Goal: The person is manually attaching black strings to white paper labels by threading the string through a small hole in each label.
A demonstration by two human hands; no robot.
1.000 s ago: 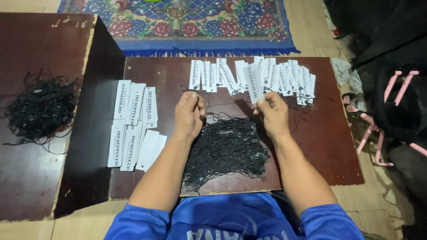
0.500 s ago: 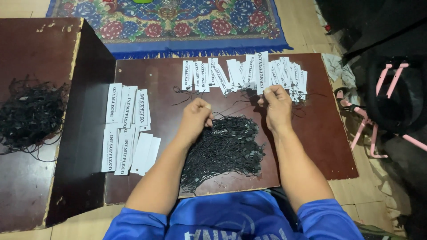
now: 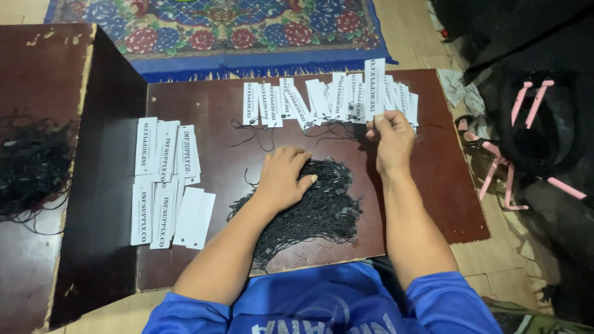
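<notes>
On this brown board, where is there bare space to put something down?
Bare board lies between the left tag stacks and the far tag row, and right of the right hand. The middle is crowded by the black string pile.

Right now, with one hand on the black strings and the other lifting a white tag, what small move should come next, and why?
Probably the left hand should pinch one string out of the black pile and bring it toward the tag. The right hand holds that tag upright by its lower end, while the left hand only rests flat on the pile.
</notes>
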